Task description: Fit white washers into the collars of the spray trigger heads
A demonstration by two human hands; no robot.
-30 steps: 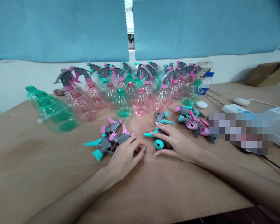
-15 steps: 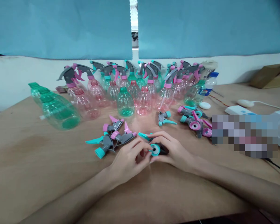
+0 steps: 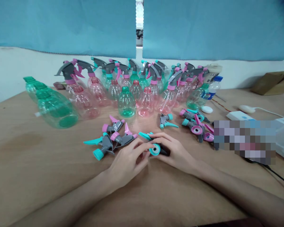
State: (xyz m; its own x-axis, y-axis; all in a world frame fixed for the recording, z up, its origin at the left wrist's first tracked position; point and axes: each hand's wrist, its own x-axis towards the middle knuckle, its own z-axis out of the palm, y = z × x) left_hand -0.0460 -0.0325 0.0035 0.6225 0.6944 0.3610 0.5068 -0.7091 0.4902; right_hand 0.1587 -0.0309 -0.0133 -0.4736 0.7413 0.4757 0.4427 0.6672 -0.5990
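A grey and turquoise trigger spray head point(image 3: 154, 149) lies between my hands, its turquoise collar facing me with a white ring and dark hole inside. My right hand point(image 3: 174, 150) is wrapped round its grey body from the right. My left hand point(image 3: 130, 156) is curled at the collar's left side, index fingertip on the rim; what sits under its thumb is hidden. Left of my hands lie loose spray heads, one with a turquoise collar point(image 3: 98, 154) and two with pink collars point(image 3: 115, 136). Another turquoise-collared spray head point(image 3: 166, 121) rests beyond my right hand.
Capless bottles, a green one point(image 3: 127, 105) and a pink one point(image 3: 145, 105) among them, stand ahead before rows of bottles with sprayers. Green bottles point(image 3: 58, 110) stand at left. More spray heads point(image 3: 197, 129), a white disc point(image 3: 207, 109), a labelled bottle point(image 3: 214, 87) and a cardboard box point(image 3: 272, 82) are at right.
My left index finger has shifted from the collar's left edge onto its upper rim. The spray head stays in my right hand. The whole view has shifted slightly.
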